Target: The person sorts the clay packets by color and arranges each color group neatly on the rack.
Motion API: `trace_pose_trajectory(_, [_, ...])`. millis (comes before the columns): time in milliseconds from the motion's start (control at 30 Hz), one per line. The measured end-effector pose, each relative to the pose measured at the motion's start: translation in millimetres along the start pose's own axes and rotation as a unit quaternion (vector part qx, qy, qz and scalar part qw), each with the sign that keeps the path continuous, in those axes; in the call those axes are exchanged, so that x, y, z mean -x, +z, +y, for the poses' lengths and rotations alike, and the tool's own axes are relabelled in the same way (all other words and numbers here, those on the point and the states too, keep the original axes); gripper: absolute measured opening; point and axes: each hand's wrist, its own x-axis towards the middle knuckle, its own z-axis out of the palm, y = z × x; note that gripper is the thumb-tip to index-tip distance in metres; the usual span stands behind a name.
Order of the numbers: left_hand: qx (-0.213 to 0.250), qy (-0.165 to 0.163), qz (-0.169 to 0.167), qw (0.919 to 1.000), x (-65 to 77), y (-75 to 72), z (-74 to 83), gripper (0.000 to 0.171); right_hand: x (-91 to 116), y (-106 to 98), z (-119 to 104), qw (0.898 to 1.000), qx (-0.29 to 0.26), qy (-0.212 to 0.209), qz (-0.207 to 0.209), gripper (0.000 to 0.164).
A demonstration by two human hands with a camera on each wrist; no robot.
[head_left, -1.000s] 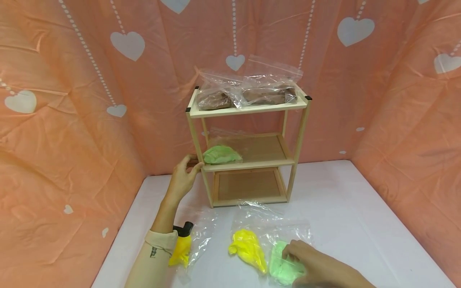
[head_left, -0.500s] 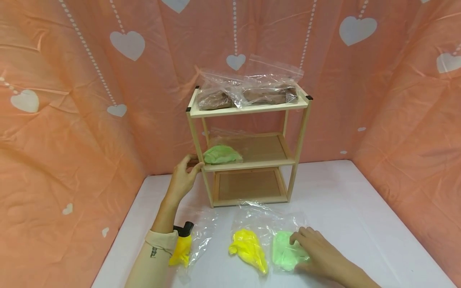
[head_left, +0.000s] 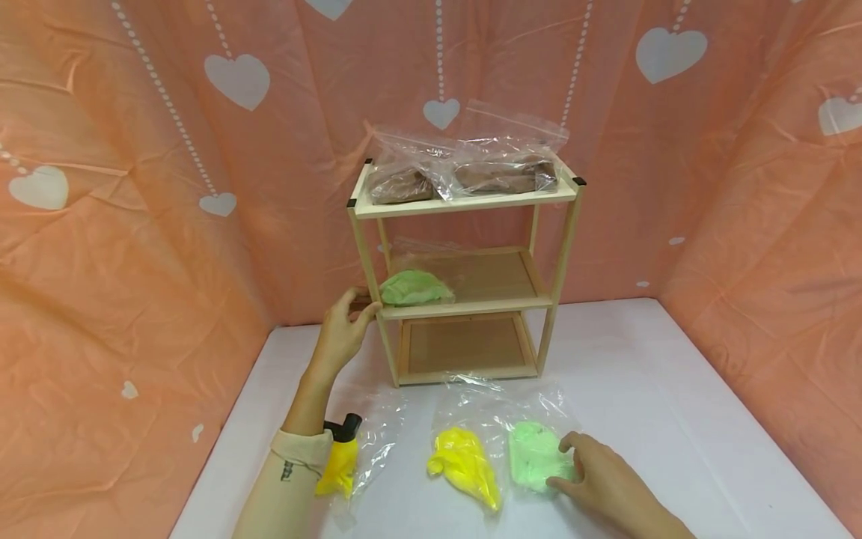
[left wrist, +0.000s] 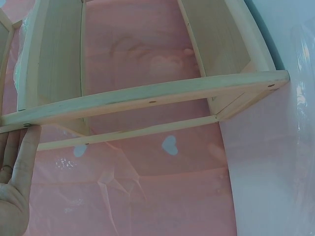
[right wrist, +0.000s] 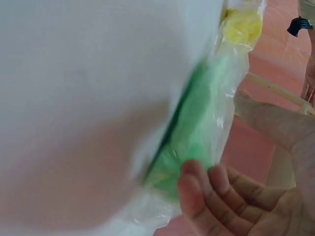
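My left hand [head_left: 340,337] grips the left front post of a wooden three-tier shelf [head_left: 465,308] at middle-tier height, thumb in front; its fingertips are partly hidden behind the post. Its straight fingers [left wrist: 23,162] meet the post in the left wrist view. On the table, my right hand [head_left: 606,475] lies at the right edge of a clear bag holding a pale green, clay-like slab [head_left: 539,457]. Thumb and bent fingers stand apart around that edge, not visibly pinching it; whether they touch it is hard to tell. The slab [right wrist: 202,118] looks blurred in the right wrist view.
A bagged yellow lump [head_left: 465,464] lies left of the green slab. Another yellow-orange bagged lump [head_left: 337,471] is partly behind my left sleeve. The middle tier bears a green bagged lump [head_left: 414,289]; brown bagged blocks [head_left: 501,177] fill the top. Pink curtains [head_left: 761,224] enclose the table.
The green bagged slab has moved away from me, slightly to the right, with my right hand. My right hand has shifted right to its edge, uncovering more of it. The left hand stays put.
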Motion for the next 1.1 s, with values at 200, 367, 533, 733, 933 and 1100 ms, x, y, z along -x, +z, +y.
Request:
trace_pose_trajectory(200, [-0.008, 0.004, 0.000, 1.0000, 1.1, 0.0, -2.1, 0.028, -2.2, 3.7, 0.3, 1.000, 0.024, 0.011, 0.005, 0.069])
trace_pose_trajectory(367, [-0.009, 0.003, 0.000, 0.9999, 1.1, -0.2, -3.6, 0.027, -4.7, 4.9, 5.5, 0.999, 0.027, 0.016, 0.006, 0.079])
trace_pose_trajectory(533, [-0.003, 0.005, 0.000, 1.0000, 1.5, 0.1, -5.3, 0.028, -5.7, 5.6, 14.6, 0.998, 0.030, -0.021, 0.043, 0.077])
trace_pose_trajectory(733, [-0.001, 0.006, 0.002, 1.0000, 0.5, 0.2, -4.9, 0.027, -7.5, 3.5, 23.6, 0.997, 0.004, -0.046, 0.067, 0.088])
trace_pose_trajectory(933, [-0.001, 0.013, 0.004, 0.9999, -0.2, 0.8, -3.1, 0.026, -11.8, 0.1, 29.7, 0.997, -0.007, -0.034, 0.063, 0.097])
trace_pose_trajectory(1100, [-0.003, 0.015, 0.005, 0.9999, -0.6, 1.3, -3.1, 0.026, -15.4, -3.4, 32.5, 0.998, 0.003, -0.027, 0.061, 0.099])
